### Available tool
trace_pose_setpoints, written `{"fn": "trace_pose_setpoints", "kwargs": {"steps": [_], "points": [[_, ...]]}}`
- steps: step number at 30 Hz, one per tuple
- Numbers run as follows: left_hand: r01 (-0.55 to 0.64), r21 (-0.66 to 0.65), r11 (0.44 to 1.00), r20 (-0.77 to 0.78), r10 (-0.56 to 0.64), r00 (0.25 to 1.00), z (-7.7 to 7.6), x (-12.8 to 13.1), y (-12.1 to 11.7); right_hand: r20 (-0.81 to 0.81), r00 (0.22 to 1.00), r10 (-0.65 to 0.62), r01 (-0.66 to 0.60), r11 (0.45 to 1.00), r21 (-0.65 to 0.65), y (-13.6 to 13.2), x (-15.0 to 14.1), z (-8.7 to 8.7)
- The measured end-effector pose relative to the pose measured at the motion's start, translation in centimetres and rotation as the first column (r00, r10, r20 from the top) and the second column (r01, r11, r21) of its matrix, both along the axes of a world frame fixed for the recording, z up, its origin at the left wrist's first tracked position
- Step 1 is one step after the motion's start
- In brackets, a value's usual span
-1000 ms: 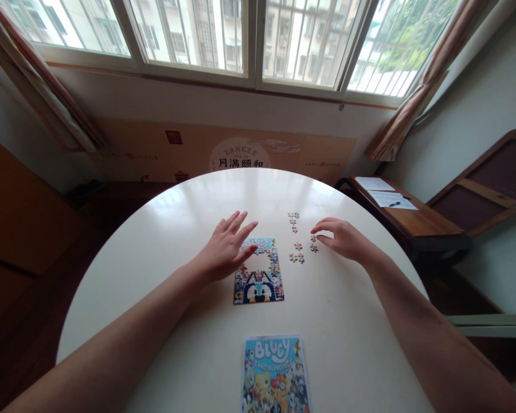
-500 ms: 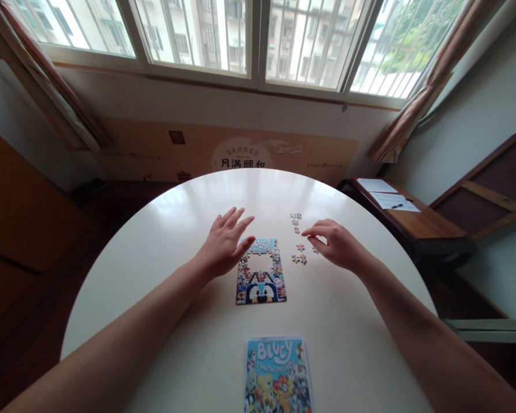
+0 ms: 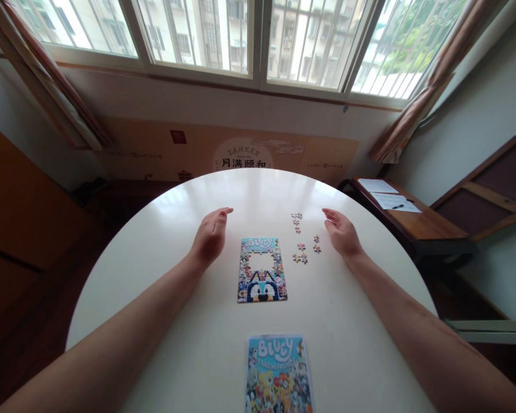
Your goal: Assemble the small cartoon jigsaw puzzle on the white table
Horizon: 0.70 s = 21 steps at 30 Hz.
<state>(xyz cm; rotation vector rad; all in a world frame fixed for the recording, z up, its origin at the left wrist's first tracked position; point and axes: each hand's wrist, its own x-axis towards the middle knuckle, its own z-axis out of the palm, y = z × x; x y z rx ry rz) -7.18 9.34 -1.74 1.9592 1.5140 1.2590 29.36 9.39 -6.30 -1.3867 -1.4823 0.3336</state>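
Observation:
A colourful jigsaw puzzle (image 3: 262,269) with a white gap in its middle lies flat on the round white table (image 3: 163,241). Several loose puzzle pieces (image 3: 303,241) are scattered just right of it. My left hand (image 3: 210,235) stands on its edge left of the puzzle, fingers stretched out and together, holding nothing. My right hand (image 3: 341,234) stands on its edge right of the loose pieces, palm facing inward, fingers extended and empty. Both hands are apart from the puzzle and the pieces.
A puzzle box picture with "Bluey" printed on it (image 3: 277,376) lies at the table's near edge. A brown side table with papers and a pen (image 3: 389,201) stands at the right. Printed cardboard (image 3: 241,152) leans against the wall under the windows.
My left hand has drawn off the puzzle's top left corner and turned on edge. My right hand has pulled back from the loose pieces to the right and opened out.

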Motion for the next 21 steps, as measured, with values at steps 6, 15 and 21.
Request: {"fn": "trace_pose_setpoints", "kwargs": {"steps": [6,15,21], "points": [[-0.020,0.033,0.999,0.073,0.017,0.997,0.0,0.3,-0.2,0.011,1.000,0.008,-0.008,1.000,0.009,0.2,-0.1,-0.4],[-0.024,0.030,0.999,0.119,0.020,0.993,-0.4,0.5,0.2,0.290,0.955,-0.058,0.030,0.994,0.101,-1.1,-1.1,1.0],[-0.042,0.049,0.998,0.094,0.038,0.995,-0.2,0.5,0.1,0.502,0.863,-0.050,0.046,0.999,0.020,-0.3,-3.0,2.0]]}}
